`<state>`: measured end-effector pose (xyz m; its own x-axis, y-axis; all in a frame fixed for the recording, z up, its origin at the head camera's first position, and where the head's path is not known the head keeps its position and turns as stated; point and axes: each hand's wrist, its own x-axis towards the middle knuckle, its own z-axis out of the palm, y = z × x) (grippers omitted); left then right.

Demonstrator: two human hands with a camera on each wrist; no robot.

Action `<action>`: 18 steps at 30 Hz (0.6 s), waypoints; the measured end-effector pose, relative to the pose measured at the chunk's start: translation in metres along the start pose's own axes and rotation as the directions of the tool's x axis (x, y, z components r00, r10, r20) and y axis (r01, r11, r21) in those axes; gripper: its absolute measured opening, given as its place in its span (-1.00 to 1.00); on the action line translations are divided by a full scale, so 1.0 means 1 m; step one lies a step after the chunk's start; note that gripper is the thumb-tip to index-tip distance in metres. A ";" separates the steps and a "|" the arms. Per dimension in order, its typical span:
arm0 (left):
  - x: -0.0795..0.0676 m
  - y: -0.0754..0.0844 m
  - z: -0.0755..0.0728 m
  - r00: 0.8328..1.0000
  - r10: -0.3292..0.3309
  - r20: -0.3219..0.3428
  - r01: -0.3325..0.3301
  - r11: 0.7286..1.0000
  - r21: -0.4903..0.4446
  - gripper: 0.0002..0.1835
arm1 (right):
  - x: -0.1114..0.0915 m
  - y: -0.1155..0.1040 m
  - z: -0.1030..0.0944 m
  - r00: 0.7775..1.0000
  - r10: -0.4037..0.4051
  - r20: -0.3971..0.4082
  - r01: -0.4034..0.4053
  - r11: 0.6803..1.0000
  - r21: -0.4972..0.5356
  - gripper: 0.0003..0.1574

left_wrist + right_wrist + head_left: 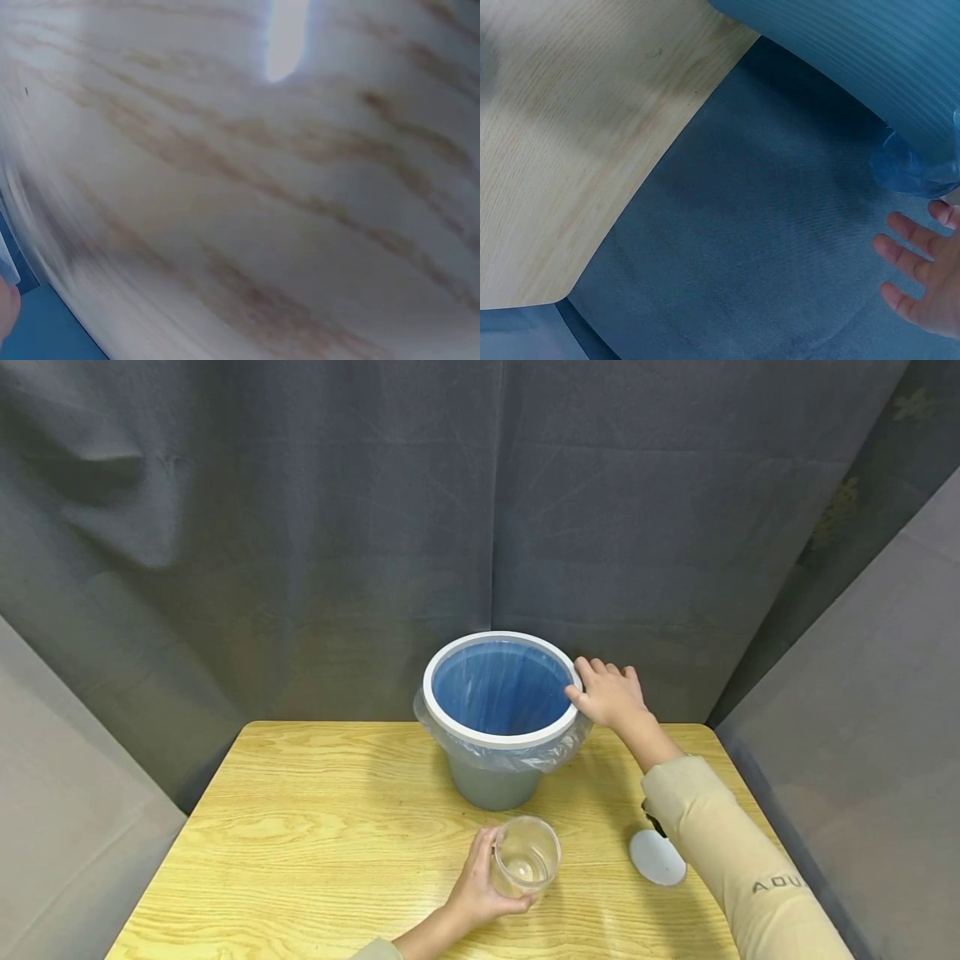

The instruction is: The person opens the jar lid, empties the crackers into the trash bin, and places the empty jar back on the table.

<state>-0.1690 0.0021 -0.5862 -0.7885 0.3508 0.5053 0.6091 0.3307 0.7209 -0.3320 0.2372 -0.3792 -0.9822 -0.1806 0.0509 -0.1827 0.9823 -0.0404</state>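
Note:
My left hand (477, 883) grips a clear round jar (527, 853), its open mouth facing up, low over the front half of the table. No contents show inside it. My right hand (611, 695) is at the right side of a trash bin (495, 781), thumb at the white rim (502, 741) and the other fingers stretched out. A clear plastic liner (555, 753) hangs over the bin's outside; the inside looks blue. In the right wrist view the fingers (911, 259) are spread beside the ribbed bin wall (855, 56).
A white round lid (657, 857) lies on the wood-grain table (315, 827), to the right of the jar and near my right sleeve (738, 852). Behind the bin hangs a dark grey curtain (337, 527). Paler grey panels (870, 710) flank both sides of the table.

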 end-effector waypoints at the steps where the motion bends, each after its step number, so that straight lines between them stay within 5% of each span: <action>1: 0.000 0.000 0.000 1.000 -0.003 0.005 0.003 1.000 -0.010 0.01 | 0.000 0.000 0.000 1.000 0.000 -0.001 0.000 1.000 -0.001 -0.27; 18: -0.004 -0.004 0.008 0.998 0.008 0.055 -0.008 1.000 -0.001 0.01 | 0.000 0.001 0.000 1.000 0.001 -0.002 -0.001 1.000 0.008 -0.28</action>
<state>-0.1674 0.0063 -0.5948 -0.7775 0.4014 0.4841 0.6153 0.3266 0.7174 -0.3320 0.2381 -0.3790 -0.9823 -0.1795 0.0531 -0.1821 0.9821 -0.0480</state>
